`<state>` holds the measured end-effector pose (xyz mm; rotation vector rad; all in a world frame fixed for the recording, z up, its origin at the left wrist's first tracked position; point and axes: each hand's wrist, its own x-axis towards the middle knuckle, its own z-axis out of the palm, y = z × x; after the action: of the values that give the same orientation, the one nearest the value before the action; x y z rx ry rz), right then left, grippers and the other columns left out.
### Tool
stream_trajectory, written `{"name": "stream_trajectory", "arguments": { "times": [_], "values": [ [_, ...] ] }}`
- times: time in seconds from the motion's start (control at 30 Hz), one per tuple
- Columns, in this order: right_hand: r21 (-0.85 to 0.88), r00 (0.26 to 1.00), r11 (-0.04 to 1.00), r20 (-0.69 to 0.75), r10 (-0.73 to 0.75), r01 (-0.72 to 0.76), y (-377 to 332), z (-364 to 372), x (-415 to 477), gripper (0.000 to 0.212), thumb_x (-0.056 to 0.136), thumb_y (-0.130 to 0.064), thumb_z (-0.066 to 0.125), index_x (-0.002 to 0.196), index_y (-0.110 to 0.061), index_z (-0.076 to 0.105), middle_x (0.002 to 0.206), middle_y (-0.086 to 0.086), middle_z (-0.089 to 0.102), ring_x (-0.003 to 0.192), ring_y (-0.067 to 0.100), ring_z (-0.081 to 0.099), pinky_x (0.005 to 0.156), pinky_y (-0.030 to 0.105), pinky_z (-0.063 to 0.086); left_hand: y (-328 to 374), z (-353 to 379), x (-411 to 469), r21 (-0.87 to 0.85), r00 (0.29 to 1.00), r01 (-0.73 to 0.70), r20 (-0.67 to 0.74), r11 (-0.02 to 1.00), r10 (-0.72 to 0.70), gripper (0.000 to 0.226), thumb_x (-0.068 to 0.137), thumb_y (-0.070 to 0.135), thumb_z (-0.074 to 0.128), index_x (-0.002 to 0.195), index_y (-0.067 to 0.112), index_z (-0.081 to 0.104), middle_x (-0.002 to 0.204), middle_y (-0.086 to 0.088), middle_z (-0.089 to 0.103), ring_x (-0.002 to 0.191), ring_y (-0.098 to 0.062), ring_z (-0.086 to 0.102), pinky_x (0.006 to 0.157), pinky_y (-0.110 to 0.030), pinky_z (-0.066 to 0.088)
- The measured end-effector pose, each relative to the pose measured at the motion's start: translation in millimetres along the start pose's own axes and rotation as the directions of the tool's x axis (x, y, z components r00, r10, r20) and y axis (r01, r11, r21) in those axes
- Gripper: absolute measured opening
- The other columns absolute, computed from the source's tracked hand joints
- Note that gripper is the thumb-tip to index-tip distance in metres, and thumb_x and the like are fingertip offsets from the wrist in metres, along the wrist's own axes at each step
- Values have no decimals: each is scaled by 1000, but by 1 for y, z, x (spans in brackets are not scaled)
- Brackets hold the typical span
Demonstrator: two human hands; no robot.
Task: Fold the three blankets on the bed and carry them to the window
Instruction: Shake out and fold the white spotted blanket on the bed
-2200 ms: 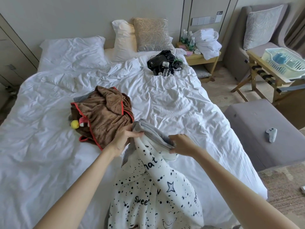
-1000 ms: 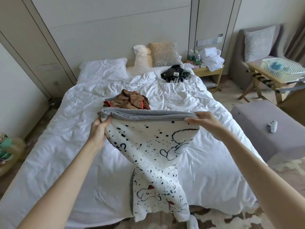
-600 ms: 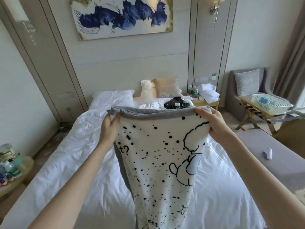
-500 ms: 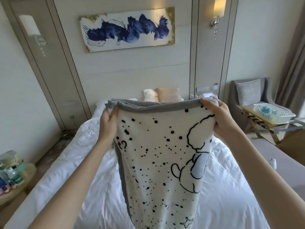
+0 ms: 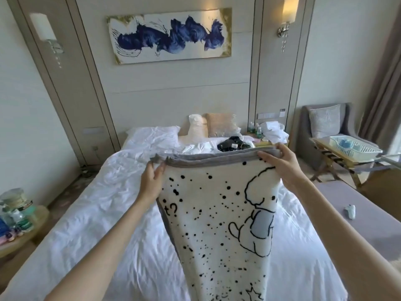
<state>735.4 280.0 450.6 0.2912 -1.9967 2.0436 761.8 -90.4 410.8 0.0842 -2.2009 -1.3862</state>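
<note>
A white blanket with black dots, a cartoon figure and a grey edge hangs upright over the bed. My left hand grips its top left corner. My right hand grips the top right corner, so the grey edge is stretched level between both hands. The blanket's lower part drops out of the frame. The hanging cloth hides the brown blanket on the bed, and no third blanket shows.
Pillows and a black heap of gear lie at the bed's head. A grey bench with a small white device runs along the right. Behind it stand a luggage rack with a plastic basket, an armchair, a curtain. A round side table stands at the left.
Both hands lifted the dotted blanket off the bed, moved apart and spread it into a hanging sheet. In the last half second the view dipped slightly; the grip is unchanged.
</note>
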Motion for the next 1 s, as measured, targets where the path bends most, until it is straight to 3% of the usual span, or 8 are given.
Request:
{"name": "stream_trajectory", "arguments": {
  "times": [0.27,0.37,0.5,0.57,0.6,0.67,0.8,1.0],
  "values": [
    [193,996,981,82,15,-31,-24,0,6,34,73,-30,81,90,-14,56,71,0,68,62,16,66,55,29,55,37,-14,8,-140,995,-101,15,985,104,37,102,38,46,132,17,51,124,-1,62,117,-14,58,101,-33,46],
    [227,984,973,177,-11,-30,-45,-1,10,21,82,-24,74,91,-17,56,75,0,68,66,15,67,58,27,56,56,-25,13,-201,987,-162,-25,966,160,29,101,37,48,124,22,57,116,6,66,113,-11,61,92,-25,48],
    [426,944,904,286,-162,26,-60,-9,14,30,87,-36,68,107,-14,61,96,9,68,87,24,67,72,36,58,61,-30,20,-258,928,-342,-241,904,282,20,98,48,51,113,36,59,109,8,68,104,-8,64,84,-18,50],
    [301,947,953,317,-61,-39,-34,7,14,42,89,-34,65,118,-3,60,116,24,63,101,36,64,86,45,56,39,-12,18,-149,967,-232,-140,961,212,29,101,42,47,122,23,55,117,-7,66,111,-22,62,94,-33,50],
    [86,955,994,295,41,-69,-17,18,13,43,87,-30,68,116,1,60,117,28,62,97,37,64,86,43,56,22,-2,15,-28,993,-121,-5,992,121,33,102,37,46,124,14,54,120,-12,65,114,-27,61,97,-40,48],
    [-257,986,961,109,130,-99,17,30,11,38,77,-24,80,99,2,62,98,24,66,79,28,61,71,39,54,-10,5,8,45,991,-5,131,999,-1,35,101,30,49,128,8,53,125,-6,63,120,-23,57,98,-35,46],
    [-207,991,974,72,112,-95,36,17,17,35,63,-34,84,78,-16,58,75,5,63,62,16,57,52,27,50,-35,-11,5,-109,995,-2,100,994,13,30,99,32,53,128,23,53,120,18,60,120,-8,55,88,-9,43],
    [49,964,981,196,177,-190,39,14,28,21,68,-32,82,72,-24,63,69,1,68,59,14,66,53,26,56,-41,-9,8,-241,992,67,123,968,-38,24,98,37,54,119,29,61,119,6,67,115,-11,61,104,-40,47]
  ]
}}
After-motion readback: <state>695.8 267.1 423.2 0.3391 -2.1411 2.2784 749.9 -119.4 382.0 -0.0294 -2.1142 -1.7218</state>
